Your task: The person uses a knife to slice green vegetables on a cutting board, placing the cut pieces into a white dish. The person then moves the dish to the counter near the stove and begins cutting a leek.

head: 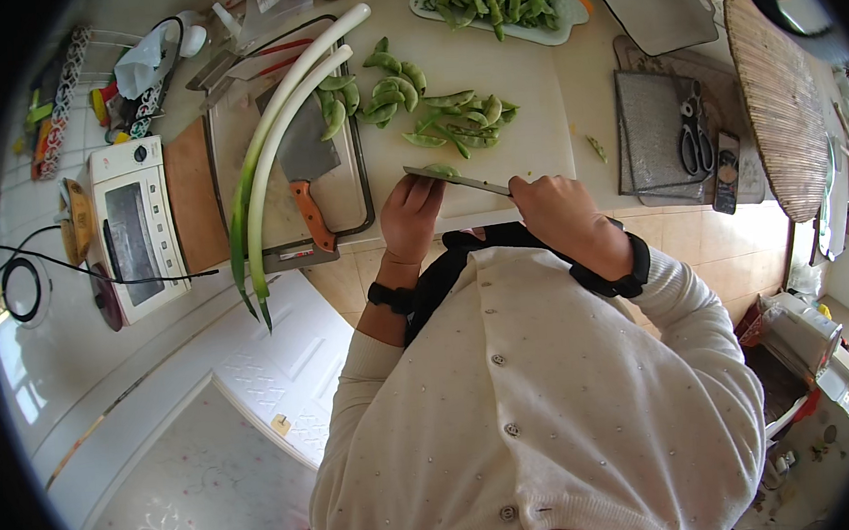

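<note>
My right hand (pixel 556 209) grips the handle end of a kitchen knife (pixel 474 182), its blade pointing left over the near part of a pale cutting board (pixel 391 194). At the blade's left end, my left hand (pixel 412 218) has its fingers bent down onto a flat green bean pod (pixel 442 169), partly hidden by the blade and fingertips. Just beyond the knife lies a loose pile of cut bean pieces (pixel 474 120). Farther left on the board are whole, curved bean pods (pixel 392 92). More pods (pixel 338 103) lie at the board's left edge.
Two long scallions (pixel 265 154) lie across a dark-rimmed board (pixel 233 167) beside a wooden-handled cleaver (pixel 312 213). A white tray (pixel 563 34) of beans stands at the back. Rightward are scissors (pixel 694 139), an empty tray (pixel 653 18) and a slatted round mat (pixel 775 105). A toaster oven (pixel 134 232) stands left.
</note>
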Demonstrator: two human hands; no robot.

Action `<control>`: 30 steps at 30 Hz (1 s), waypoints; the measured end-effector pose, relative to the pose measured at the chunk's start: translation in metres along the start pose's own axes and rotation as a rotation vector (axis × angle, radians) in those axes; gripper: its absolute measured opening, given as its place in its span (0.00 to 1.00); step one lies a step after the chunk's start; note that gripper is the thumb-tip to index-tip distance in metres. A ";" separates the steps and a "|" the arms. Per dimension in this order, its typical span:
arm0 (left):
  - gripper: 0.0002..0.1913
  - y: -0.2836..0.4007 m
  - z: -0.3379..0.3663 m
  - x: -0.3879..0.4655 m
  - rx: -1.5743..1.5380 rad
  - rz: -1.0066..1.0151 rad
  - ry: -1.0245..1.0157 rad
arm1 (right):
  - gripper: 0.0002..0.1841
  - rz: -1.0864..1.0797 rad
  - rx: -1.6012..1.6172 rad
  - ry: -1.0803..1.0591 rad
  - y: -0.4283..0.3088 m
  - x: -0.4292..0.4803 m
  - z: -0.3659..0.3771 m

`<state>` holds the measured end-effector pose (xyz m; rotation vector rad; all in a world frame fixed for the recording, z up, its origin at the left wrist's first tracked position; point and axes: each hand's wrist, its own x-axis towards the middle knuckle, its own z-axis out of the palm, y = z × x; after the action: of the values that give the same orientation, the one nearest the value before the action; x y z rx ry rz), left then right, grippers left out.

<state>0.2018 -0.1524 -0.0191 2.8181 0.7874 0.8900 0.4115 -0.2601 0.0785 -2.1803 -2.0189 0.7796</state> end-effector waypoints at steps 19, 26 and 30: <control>0.16 -0.019 -0.023 0.027 -0.157 -0.073 -0.278 | 0.08 0.116 0.026 -0.057 0.020 0.038 0.002; 0.12 -0.004 0.000 0.051 -0.242 0.041 -0.172 | 0.08 0.146 -0.023 -0.076 0.020 0.036 0.005; 0.12 0.009 0.014 0.045 -0.203 0.031 -0.100 | 0.07 0.081 -0.076 0.007 0.009 0.050 0.016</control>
<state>0.2455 -0.1370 -0.0058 2.6793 0.6058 0.7773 0.4137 -0.2181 0.0449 -2.3154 -2.0009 0.7135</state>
